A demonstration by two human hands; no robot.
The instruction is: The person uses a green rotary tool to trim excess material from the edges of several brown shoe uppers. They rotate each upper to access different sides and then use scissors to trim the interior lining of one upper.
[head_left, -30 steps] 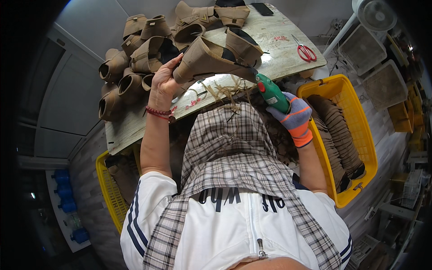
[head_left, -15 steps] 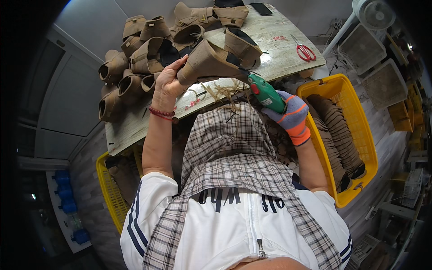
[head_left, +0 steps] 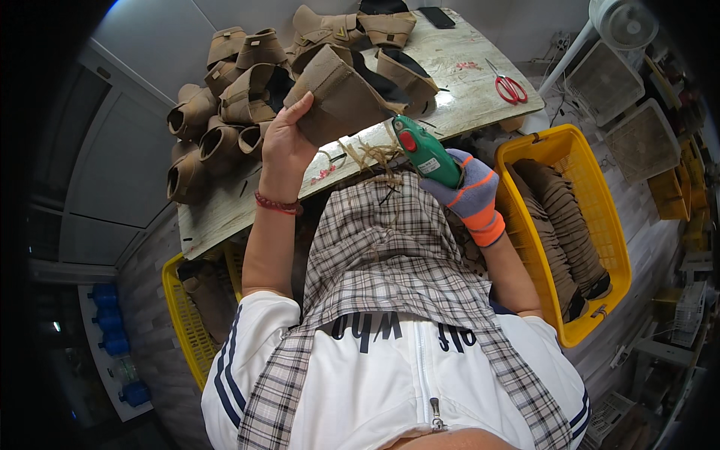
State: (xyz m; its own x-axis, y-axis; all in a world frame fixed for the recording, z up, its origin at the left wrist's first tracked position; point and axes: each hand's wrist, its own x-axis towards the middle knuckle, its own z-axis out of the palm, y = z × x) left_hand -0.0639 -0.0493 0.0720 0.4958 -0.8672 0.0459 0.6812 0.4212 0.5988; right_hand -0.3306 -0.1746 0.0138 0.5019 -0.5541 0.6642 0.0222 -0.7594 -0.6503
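Note:
Above the table's near edge, my bare left hand [head_left: 289, 142] grips a brown, flared, stitched cuff-shaped piece [head_left: 336, 97] with black lining, the thumb on its outer face. Closed around a green hand-held power tool [head_left: 426, 156] with a red button is my right hand [head_left: 474, 193], in a grey and orange glove. The tool's front end is at the piece's lower right edge; whether it touches I cannot tell. Thin tan strands [head_left: 371, 154] lie below the piece, at the table edge and on my checked apron [head_left: 382, 225].
More brown pieces [head_left: 247, 94] are piled on the table's left and back. Red-handled scissors [head_left: 510, 90] and a black phone [head_left: 436, 18] lie on the table [head_left: 480, 45]. Yellow baskets [head_left: 619, 247] with brown pieces flank me. A white fan [head_left: 622, 26] stands at back right.
My left hand has tilted and turned the brown piece, so its broad outer face shows more. My right hand has moved the tool slightly left and nearer to me.

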